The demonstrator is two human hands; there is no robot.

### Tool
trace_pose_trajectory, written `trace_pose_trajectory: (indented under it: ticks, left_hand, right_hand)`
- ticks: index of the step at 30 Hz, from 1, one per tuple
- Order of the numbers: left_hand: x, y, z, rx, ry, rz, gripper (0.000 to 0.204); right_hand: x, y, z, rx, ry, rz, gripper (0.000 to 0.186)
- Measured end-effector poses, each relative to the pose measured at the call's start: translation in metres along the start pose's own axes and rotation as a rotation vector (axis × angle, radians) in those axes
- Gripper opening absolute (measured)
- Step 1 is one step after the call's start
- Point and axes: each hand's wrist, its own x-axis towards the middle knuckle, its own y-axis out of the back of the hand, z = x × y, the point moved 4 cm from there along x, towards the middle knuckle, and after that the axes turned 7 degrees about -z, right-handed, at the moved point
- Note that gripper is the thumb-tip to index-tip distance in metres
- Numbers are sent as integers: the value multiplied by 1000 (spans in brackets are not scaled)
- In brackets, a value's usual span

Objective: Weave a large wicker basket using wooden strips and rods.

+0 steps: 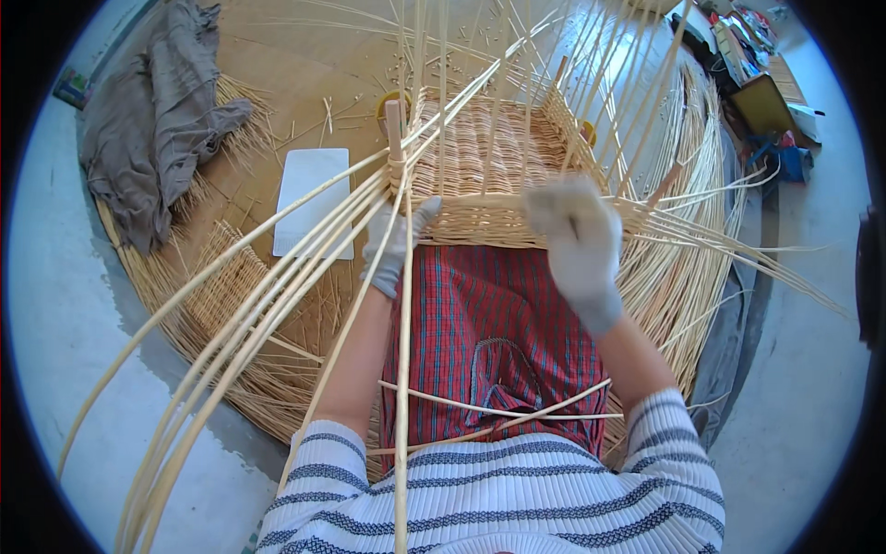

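A partly woven wicker basket (475, 220) rests at the front of my lap, with upright willow rods rising from its walls. My left hand (399, 238), in a pale grey glove, closes on its near left corner, the thumb lying against the front wall. Long willow rods (286, 277) fan out from that corner past my left arm. A short wooden peg (394, 134) stands at the same corner. My right hand (581, 245), gloved in white, is over the right part of the front wall. Motion blurs its curled fingers, so what they hold, if anything, is unclear.
A red plaid cloth (498, 323) covers my lap. Bundled willow rods (678, 305) lie at the right. On the left are a white board (314, 198), a small woven panel (226, 277) and a grey cloth (166, 111). Cut rod pieces litter the brown board (277, 55).
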Motion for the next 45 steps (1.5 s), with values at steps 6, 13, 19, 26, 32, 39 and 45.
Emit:
trace_pose_trajectory:
  ticks: [6, 13, 19, 26, 32, 39, 45]
  left_hand:
    - [4, -8, 19, -175, -215, 242, 68]
    - [22, -2, -17, -274, -11, 54, 71]
    - [12, -7, -25, -183, -214, 256, 49]
    - [-57, -76, 63, 67, -261, 86, 18]
    - [10, -93, 75, 281, 105, -269, 29]
    - [3, -86, 67, 269, 163, -209, 43]
    - [12, -86, 66, 359, 198, -202, 46]
  right_hand:
    - [178, -95, 18, -851, 92, -68, 41]
    - [123, -67, 34, -638, -339, -200, 62]
    - [-37, 36, 103, 441, -299, 447, 32]
    - [-54, 51, 155, 478, -154, 279, 23]
    - [37, 52, 70, -124, -365, 48, 20]
    - [160, -6, 97, -766, -84, -149, 50]
    - [99, 22, 75, -794, -111, -117, 79]
